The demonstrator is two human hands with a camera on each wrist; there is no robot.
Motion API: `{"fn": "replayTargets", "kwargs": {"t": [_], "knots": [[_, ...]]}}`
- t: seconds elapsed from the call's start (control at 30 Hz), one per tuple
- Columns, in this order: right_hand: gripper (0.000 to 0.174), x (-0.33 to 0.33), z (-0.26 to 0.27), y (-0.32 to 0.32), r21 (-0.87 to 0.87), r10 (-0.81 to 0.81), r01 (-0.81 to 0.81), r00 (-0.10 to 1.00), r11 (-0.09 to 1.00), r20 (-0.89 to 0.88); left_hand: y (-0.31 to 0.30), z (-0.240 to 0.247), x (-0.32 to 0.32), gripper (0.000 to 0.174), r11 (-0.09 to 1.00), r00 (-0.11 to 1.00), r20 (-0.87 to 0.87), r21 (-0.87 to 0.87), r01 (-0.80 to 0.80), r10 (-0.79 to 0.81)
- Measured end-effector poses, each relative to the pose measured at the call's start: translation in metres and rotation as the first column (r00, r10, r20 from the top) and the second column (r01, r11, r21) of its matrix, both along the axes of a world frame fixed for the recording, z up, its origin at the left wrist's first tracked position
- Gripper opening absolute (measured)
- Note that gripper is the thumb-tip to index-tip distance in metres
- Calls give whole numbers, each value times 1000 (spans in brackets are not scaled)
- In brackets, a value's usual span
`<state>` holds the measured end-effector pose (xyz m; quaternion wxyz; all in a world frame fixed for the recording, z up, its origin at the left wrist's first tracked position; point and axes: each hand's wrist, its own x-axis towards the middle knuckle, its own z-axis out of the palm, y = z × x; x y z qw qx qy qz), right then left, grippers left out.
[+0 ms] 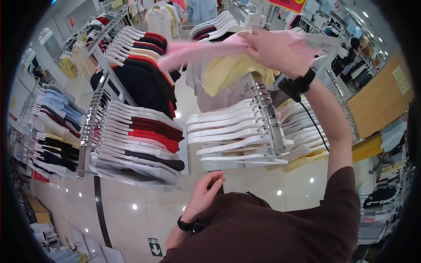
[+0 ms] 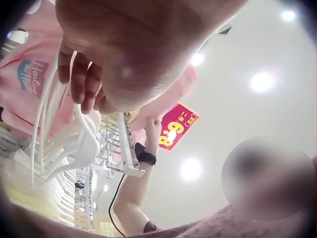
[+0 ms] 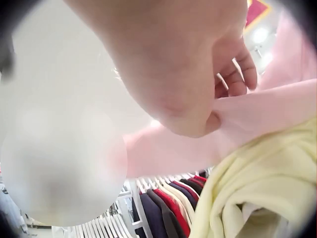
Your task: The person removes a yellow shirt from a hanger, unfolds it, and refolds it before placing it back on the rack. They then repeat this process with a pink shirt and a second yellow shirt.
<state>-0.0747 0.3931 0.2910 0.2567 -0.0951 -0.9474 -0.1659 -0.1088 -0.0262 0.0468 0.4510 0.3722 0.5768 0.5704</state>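
High over the middle rack, my right hand (image 1: 274, 50) pinches a pink shirt (image 1: 199, 50) between thumb and fingers. The shirt stretches out to both sides, its ends blurred in the head view. Printed lettering shows on the pink cloth (image 2: 37, 79) in the left wrist view. Just below it, a yellow garment (image 1: 228, 72) lies draped over the rack's metal rail (image 1: 268, 116). My left hand (image 1: 205, 196) is at waist height in front of the rack, fingers loosely bent and holding nothing. Several bare white hangers (image 1: 232, 127) hang from the rail beyond it.
To the left, another rack carries red, dark and white garments (image 1: 153, 136) on hangers. Pale clothes (image 1: 302, 127) hang on the middle rack's right side. A wooden panel (image 1: 379, 96) stands at the right, and a red sign (image 1: 289, 4) hangs above. Tiled floor (image 1: 131, 219) lies around my body.
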Motion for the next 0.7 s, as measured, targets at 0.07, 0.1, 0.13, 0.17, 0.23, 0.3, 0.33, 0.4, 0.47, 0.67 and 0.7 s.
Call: {"fn": "replayTargets", "kwargs": {"t": [0.07, 0.1, 0.13, 0.17, 0.23, 0.3, 0.33, 0.4, 0.47, 0.67, 0.7], "knots": [[50, -5, -7, 3, -54, -61, 66, 994, 996, 91, -7, -8, -9, 33, 1000, 1000, 13, -9, -11, 11], [50, -2, -9, 6, -87, -81, 89, 992, 992, 94, -11, -12, -13, 33, 999, 999, 44, -22, -26, 27], [50, 4, -11, 9, -120, -101, 113, 990, 986, 98, -13, -15, -17, 33, 999, 996, 75, -35, -42, 44], [51, 10, -13, 12, -146, -128, 140, 988, 979, 88, -16, -18, -22, 33, 998, 995, 85, -38, -42, 45], [51, 23, -16, 30, -168, -111, 123, 991, 978, 80, -18, -22, -33, 32, 994, 988, 130, -89, -68, 79], [50, 30, -19, 35, -165, -136, 143, 989, 976, 51, -15, -30, -45, 31, 994, 989, 112, -68, -85, 93], [50, 33, -18, 36, -170, -143, 150, 988, 974, 51, -12, -32, -54, 31, 993, 990, 84, -43, -106, 109], [48, 39, -21, 42, -166, -281, 278, 960, 946, 5, -2, -30, -71, 31, 993, 993, 33, -35, -116, 117], [46, 45, -36, 57, -127, -257, 244, 961, 961, -99, 9, -27, -86, 31, 978, 979, -33, 57, -200, 202], [38, 58, -64, 11, -587, -300, 220, 953, 779, -41, 52, -21, -135, 35, 949, 912, -272, 149, -276, 308], [42, 64, -69, 6, -673, -262, 124, 959, 730, -108, 60, -23, -141, 38, 949, 860, -402, 165, -269, 314]]}}
